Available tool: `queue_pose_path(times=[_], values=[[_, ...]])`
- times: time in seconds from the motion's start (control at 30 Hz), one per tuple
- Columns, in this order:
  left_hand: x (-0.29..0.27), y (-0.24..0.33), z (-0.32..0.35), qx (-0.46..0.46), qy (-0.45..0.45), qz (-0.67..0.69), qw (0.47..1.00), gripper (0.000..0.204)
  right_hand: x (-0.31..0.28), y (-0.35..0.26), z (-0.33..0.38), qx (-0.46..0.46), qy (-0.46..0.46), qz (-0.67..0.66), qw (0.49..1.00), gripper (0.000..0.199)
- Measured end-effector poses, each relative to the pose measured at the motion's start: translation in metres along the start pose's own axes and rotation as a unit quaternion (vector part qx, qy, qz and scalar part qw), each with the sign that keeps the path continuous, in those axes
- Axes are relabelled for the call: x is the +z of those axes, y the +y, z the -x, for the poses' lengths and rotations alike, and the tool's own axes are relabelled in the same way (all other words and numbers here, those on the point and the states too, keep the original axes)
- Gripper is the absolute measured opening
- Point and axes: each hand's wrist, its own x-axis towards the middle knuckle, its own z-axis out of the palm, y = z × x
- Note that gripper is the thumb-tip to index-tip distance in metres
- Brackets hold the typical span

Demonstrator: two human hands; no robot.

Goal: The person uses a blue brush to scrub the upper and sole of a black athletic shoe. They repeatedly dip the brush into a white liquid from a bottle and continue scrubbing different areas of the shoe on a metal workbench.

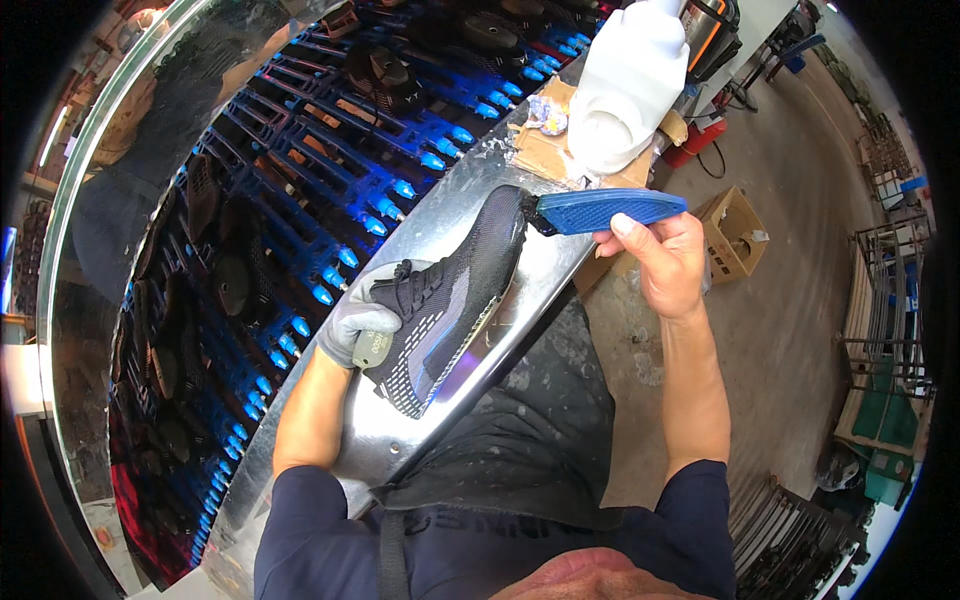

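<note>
We hold the shoe (455,300) sole-side up against the metal bench (400,440) edge, our gloved left hand (362,318) wrapped round its heel end so it stays steady and the toe faces outward. Our bare right hand (662,258) closes round the blue brush (600,210), its dark bristles touching the toe. A white jug (625,85) stands on cardboard (545,150) just beyond, within reach.

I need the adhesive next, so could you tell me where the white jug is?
In the head view, the white jug stands upper right on cardboard, just beyond the blue brush.
</note>
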Motion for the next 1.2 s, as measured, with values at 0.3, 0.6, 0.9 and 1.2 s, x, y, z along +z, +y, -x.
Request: queue_pose_path(times=[0.3,0.6,0.9,1.2], values=[[-0.006,0.001,-0.001,-0.004,-0.025,-0.008,1.000,0.090,0.008,-0.008,0.013,-0.026,-0.044,0.019,0.999,0.019],[0.000,0.000,-0.004,0.004,-0.024,-0.050,0.998,0.094,0.028,-0.016,0.043,-0.087,-0.071,0.078,0.991,0.020],[-0.017,-0.002,-0.005,0.023,-0.024,0.016,0.999,0.081,0.047,0.029,0.068,-0.122,-0.003,0.012,0.992,0.022],[0.004,0.000,-0.007,0.023,-0.017,-0.047,0.999,0.101,0.030,-0.005,0.031,-0.039,0.016,0.012,0.999,0.015]])
